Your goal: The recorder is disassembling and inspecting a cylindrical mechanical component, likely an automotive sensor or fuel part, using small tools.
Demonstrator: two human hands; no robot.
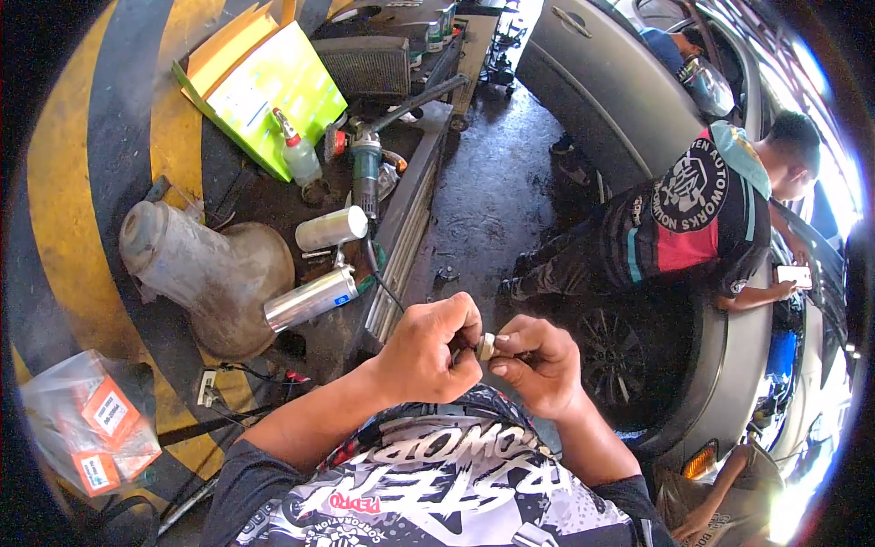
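In front of my chest, my left hand (433,348) and my right hand (540,365) meet with closed fingers. Between their fingertips sits a small round part with a pale, cream-coloured rim (487,346). The left fingers curl round a darker section of it, while my right thumb and forefinger pinch the pale end. Most of the part is hidden by the fingers, so its exact kind is unclear.
Left of my hands are two silver cans (312,299), a dusty bell-shaped metal housing (205,264), an angle grinder (366,169), a spray bottle (298,155) and a green box (264,91). A car (729,365) and a person holding a phone (693,210) are at right.
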